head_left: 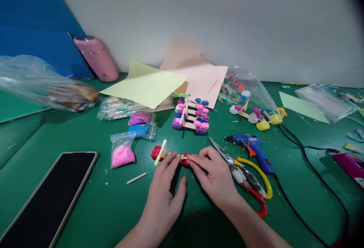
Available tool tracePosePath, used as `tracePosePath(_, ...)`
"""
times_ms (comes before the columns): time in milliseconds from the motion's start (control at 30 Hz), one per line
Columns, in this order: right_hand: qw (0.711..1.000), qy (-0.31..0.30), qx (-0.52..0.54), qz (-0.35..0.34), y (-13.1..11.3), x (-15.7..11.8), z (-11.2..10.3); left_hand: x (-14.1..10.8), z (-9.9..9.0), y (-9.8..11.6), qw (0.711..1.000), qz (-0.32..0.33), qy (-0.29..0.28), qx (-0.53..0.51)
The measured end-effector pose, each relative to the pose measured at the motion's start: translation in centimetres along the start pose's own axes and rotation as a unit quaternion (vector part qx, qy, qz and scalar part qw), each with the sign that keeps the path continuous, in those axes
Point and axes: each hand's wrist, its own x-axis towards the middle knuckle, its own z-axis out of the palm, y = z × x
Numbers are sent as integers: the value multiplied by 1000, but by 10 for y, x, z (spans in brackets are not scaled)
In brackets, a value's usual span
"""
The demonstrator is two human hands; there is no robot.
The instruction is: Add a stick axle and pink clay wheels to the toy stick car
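A small craft piece with red ends (156, 152) and a pale yellow stick (160, 152) across its left end lies on the green table, front centre. My left hand (167, 187) rests over its middle, fingertips touching it, thumb held apart. My right hand (213, 172) pinches a tiny pale bit at the red right end (185, 160). The fingertips of both hands almost meet there. Just behind stands a group of small stick models with pink, blue and purple wheels (195, 117). A short loose stick (137, 178) lies left of my left hand.
Scissors (224, 152) and a blue glue gun (254, 147) with a black cord lie right of my right hand. At left are a phone (54, 198), clay bags (122, 155) and a pink bottle (98, 58). Paper sheets (145, 85) lie behind.
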Motion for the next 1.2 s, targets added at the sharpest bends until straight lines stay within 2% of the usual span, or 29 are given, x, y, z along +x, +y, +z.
tracePosePath(867,1000,-8,-1,-2,0,-1,-1,-1,2,0,1000,5,0,-6)
tracePosePath(1200,999,-7,33,7,-1,-1,-3,0,0,2,1000,-8,-1,-10)
